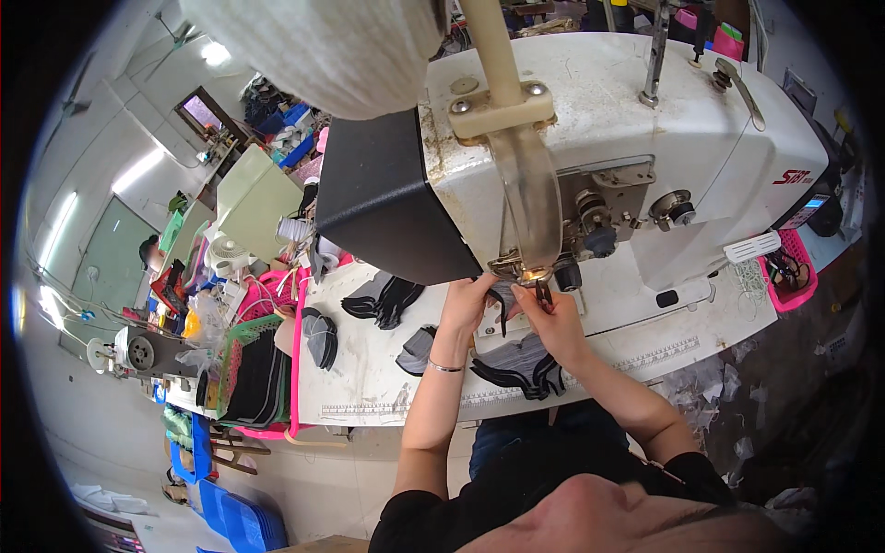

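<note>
Below the needle area of a white sewing machine, both my hands are close together. My left hand is closed, pinching the edge of a dark grey fabric piece beside the lit needle area. My right hand is closed just to the right of it; a small dark object pokes out by its fingers, too hidden to name. A stack of grey fabric pieces with black edges lies at the table's front, under my wrists. To the left of my left forearm sits a smaller grey fabric stack.
On the white table lie a black-edged fabric stack, a tied bundle and a printed ruler strip. A green basket of dark pieces stands left; a pink basket is right. A white cone hangs overhead.
</note>
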A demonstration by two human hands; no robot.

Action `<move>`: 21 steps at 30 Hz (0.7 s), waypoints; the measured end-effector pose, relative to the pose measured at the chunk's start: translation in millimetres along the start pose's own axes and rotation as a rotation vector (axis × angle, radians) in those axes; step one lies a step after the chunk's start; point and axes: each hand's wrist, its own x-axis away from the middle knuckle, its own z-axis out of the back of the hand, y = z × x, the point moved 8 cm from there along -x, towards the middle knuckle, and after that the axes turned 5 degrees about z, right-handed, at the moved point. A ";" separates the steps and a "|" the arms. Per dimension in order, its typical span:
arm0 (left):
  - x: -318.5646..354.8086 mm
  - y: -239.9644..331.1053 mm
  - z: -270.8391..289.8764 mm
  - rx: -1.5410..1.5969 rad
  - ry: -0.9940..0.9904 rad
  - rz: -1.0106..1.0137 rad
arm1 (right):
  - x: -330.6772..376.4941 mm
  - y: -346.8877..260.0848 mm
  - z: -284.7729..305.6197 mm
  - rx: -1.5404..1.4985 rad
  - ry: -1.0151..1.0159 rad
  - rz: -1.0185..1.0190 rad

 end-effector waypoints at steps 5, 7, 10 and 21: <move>-11.1 -8.4 12.8 0.045 0.081 -0.041 | -0.9 13.1 1.9 -0.038 0.026 -0.043; -14.4 -12.0 19.3 -0.026 0.059 -0.015 | 0.8 13.1 2.2 -0.044 0.018 -0.042; -7.9 3.7 23.9 -0.135 0.174 -0.147 | 6.3 -5.3 2.8 -0.110 0.035 0.023; 8.5 34.9 23.5 -0.403 0.283 -0.306 | 17.7 3.4 11.8 -0.118 -0.073 -0.078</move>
